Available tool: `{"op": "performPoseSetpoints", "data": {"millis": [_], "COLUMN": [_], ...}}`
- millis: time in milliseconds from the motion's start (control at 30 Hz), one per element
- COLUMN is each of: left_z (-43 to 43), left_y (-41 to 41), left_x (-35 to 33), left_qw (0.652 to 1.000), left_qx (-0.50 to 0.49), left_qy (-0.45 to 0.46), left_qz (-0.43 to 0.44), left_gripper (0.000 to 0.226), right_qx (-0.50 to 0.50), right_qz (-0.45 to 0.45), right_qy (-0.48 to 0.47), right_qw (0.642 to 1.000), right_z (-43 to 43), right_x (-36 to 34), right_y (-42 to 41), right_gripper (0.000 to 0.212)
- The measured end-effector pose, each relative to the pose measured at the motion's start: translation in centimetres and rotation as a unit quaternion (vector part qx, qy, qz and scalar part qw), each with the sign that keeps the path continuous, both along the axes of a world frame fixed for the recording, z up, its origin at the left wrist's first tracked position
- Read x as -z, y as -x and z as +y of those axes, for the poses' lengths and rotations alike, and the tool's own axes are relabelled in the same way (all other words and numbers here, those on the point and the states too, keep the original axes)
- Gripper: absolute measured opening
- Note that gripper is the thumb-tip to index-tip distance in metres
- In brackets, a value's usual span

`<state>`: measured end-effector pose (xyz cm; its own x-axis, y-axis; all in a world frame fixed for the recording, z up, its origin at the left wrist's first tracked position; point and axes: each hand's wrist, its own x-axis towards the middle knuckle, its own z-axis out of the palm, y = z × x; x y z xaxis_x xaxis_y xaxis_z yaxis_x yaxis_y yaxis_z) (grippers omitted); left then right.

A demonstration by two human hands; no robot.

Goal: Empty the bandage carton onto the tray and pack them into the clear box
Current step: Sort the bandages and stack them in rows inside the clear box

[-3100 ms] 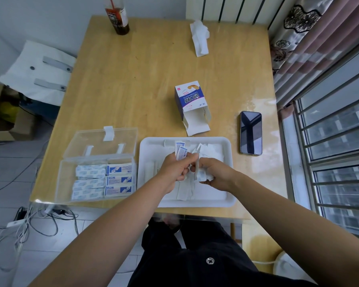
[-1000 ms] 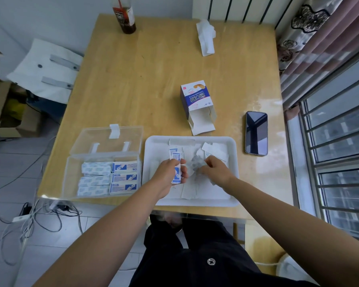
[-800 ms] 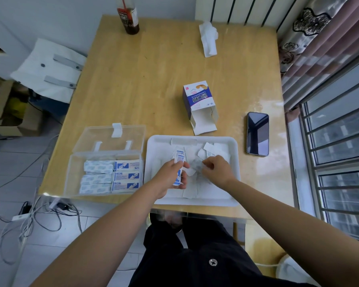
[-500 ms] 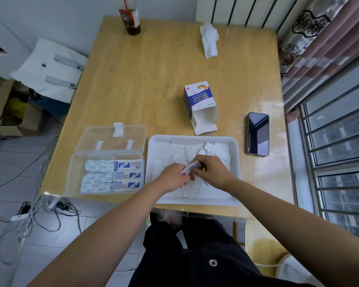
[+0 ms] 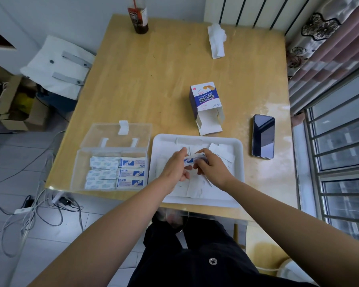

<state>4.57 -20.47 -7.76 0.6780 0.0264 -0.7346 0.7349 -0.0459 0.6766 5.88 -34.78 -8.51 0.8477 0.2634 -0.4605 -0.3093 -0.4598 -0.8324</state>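
Two-handed pinch, left hand and right hand, on bandage stack above tray; square edges, then lay flat in clear box.

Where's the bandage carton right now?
Head view: the bandage carton lies on the table, open end toward the tray, just beyond its far edge and left of the phone.
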Motion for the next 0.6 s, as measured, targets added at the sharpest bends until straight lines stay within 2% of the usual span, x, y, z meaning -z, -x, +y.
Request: {"op": "performPoseSetpoints", "data": {"millis": [100,167,267,433,533,600], "left_z": [1.2,2.2,3.9,7.6,10.2,12.1], "left_y": [0.0,0.1,0.4,1.3,1.8,2.5], "left_x": [0.1,0.0,-0.7,-1.1,-1.8,-2.3], "left_qw": [0.985,0.971,0.969,0.955,0.949,0.951], "left_qx": [0.032,0.005,-0.049,-0.010,0.027,0.042], "left_qy": [-0.133,-0.180,-0.183,-0.215,-0.238,-0.235], "left_qz": [-0.106,-0.155,-0.159,-0.205,-0.206,-0.196], "left_gripper": [0.031,0.032,0.029,0.022,0.025,0.023], "right_qx": [0.005,-0.002,-0.010,-0.018,-0.031,-0.041], "right_qz": [0.006,0.008,0.003,0.007,-0.035,-0.055], "right_qy": [-0.021,-0.034,-0.051,-0.082,-0.046,-0.008], "right_qw": [1.000,0.999,0.999,0.996,0.998,0.998], "right_z": [0.9,2.0,4.2,7.6,9.3,10.6], "right_x": [-0.6,-1.4,-2.1,-2.7,-2.6,-2.4], "right_y": [-0.5,-0.7,-0.9,-0.6,-0.5,-0.6], "right_gripper": [0.011,0.013,0.013,0.012,0.004,0.007]}}
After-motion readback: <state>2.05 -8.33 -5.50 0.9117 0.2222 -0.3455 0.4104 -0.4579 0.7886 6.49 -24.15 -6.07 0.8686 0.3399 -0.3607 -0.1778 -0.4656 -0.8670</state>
